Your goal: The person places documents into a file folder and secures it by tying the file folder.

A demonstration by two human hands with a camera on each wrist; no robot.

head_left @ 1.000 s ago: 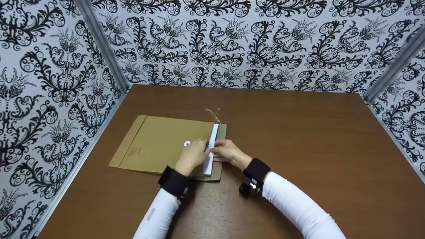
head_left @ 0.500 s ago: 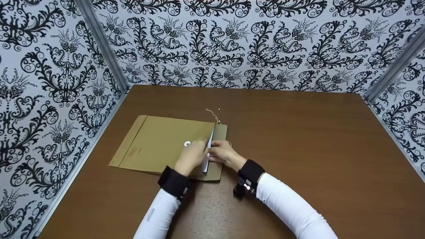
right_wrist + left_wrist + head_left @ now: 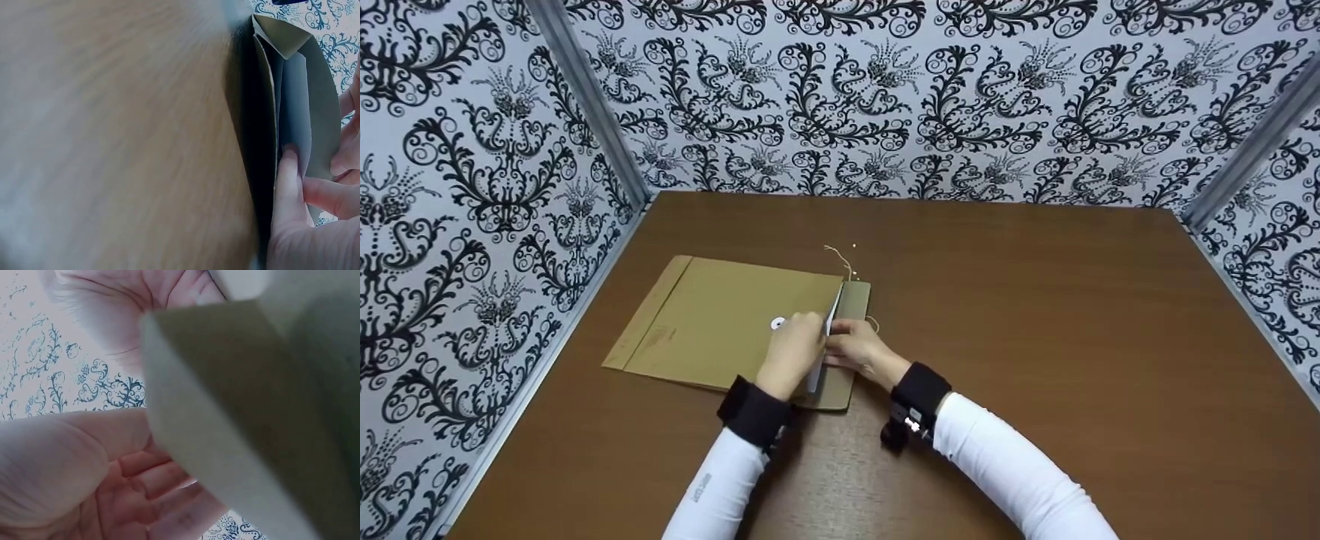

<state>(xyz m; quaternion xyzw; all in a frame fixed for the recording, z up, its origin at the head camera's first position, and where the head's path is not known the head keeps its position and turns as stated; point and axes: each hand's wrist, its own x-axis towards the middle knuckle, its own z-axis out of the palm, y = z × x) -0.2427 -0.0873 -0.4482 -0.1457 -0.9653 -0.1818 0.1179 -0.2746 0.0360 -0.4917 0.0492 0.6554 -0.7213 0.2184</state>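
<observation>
A brown kraft document envelope with a white button lies flat, its mouth towards the right. My left hand grips the upper panel at the mouth and holds it raised. My right hand is at the opening, its thumb and fingers pinching the edge of white paper. Most of the paper is hidden inside; a thin strip shows in the head view. The envelope's flap lies spread under the right hand. In the left wrist view, the envelope's edge stands close before both hands.
Thin string trails from the flap's far corner, and a loop of it shows beside the right hand. The brown wooden table reaches back to white walls with black scrollwork.
The right hand has moved left, and the paper has slid deeper into the envelope, leaving a narrower strip in sight. The left hand keeps its grip; the envelope has shifted slightly left.
</observation>
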